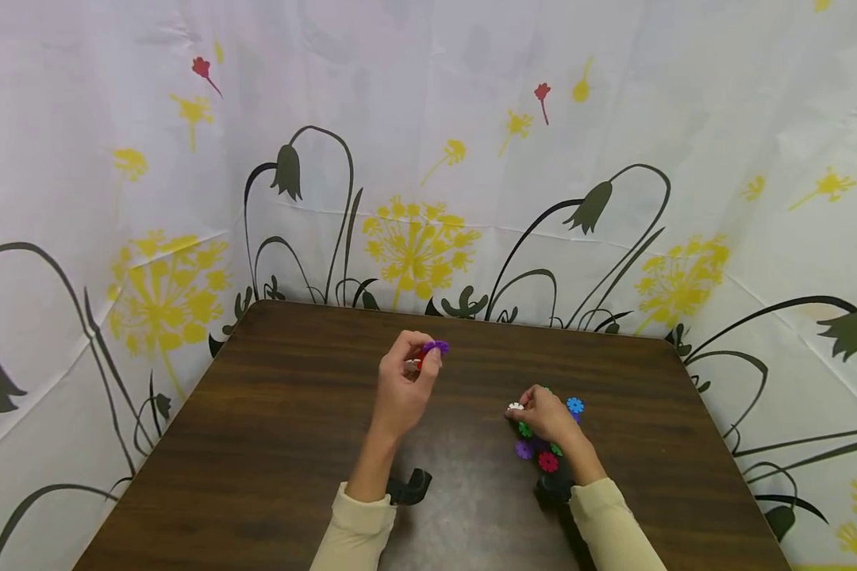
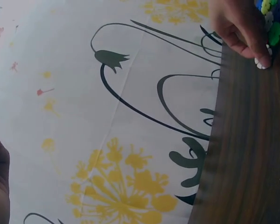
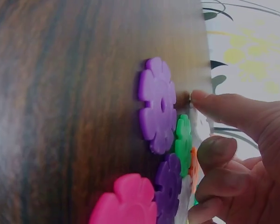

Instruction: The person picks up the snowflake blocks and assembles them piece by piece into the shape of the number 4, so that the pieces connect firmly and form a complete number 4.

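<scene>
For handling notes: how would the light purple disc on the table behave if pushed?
The light purple disc looks thin and plastic, so probably light and stiff. Lying flat, it would likely slide on the table, not roll. Its notches might catch the green disc.

No text or number can be read.

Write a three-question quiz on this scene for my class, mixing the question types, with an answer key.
1. Which hand holds a purple piece up above the table?
2. True or false: all the pieces lying on the table share one colour.
3. What colour is the piece at the fingertips of the right hand? A) blue B) white C) orange

Key:
1. The left hand.
2. False: a blue piece and a pinkish-red piece both show.
3. B, a white piece.
</scene>
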`<state>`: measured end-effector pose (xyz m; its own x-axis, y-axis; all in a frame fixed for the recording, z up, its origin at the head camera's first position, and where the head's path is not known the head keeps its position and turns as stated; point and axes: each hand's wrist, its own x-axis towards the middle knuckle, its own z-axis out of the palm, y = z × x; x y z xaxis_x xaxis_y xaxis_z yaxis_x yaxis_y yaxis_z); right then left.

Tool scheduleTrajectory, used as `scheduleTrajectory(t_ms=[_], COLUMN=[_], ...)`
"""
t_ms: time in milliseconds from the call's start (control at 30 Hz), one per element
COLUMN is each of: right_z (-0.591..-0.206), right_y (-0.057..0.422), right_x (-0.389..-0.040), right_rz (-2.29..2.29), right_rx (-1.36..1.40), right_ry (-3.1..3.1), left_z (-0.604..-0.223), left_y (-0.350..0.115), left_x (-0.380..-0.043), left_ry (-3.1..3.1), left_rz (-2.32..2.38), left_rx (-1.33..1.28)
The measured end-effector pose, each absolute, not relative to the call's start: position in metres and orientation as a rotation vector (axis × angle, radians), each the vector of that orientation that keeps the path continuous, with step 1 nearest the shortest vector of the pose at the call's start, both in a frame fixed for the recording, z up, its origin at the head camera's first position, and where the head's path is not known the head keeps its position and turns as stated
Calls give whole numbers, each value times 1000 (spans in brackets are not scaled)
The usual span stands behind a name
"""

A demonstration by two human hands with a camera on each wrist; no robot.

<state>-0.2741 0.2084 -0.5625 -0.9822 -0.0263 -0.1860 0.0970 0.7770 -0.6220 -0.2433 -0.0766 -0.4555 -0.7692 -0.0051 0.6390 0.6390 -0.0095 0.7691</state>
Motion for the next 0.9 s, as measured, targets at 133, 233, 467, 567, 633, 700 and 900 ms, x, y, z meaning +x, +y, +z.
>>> scheduleTrajectory(t_ms=[133,233,467,567,633,700,900], right_z=[-562,-559,-541,-521,-502,-484,-445], right_y=[210,212,215,210,205,200,187], right_x=[-273,-274,-272,-269,-264,-257,-238], right_rz=[-1081,-1205,-1412,-1541,-1645,-1743,-1955], right_rx=[40,41,-34,-112,-154,-209,-334], right_ry=[2753,2687,2592,2557,2529,2495,2425], left_z=[-457,-458,-456,-453,-452,-452,-450], left_y=[-75,-75,-75,-73,-72,-71,-71], left_x=[-241,-240,-240,-240,-240,-240,-237], left_ry=[-1783,-1814,-1914,-1951,-1977,-2007,-2125], left_rz=[-1812,-1819,-1828,-1792,-1762,-1733,-1612], left_rx=[-626,-601,-614,-636,-668,-706,-799])
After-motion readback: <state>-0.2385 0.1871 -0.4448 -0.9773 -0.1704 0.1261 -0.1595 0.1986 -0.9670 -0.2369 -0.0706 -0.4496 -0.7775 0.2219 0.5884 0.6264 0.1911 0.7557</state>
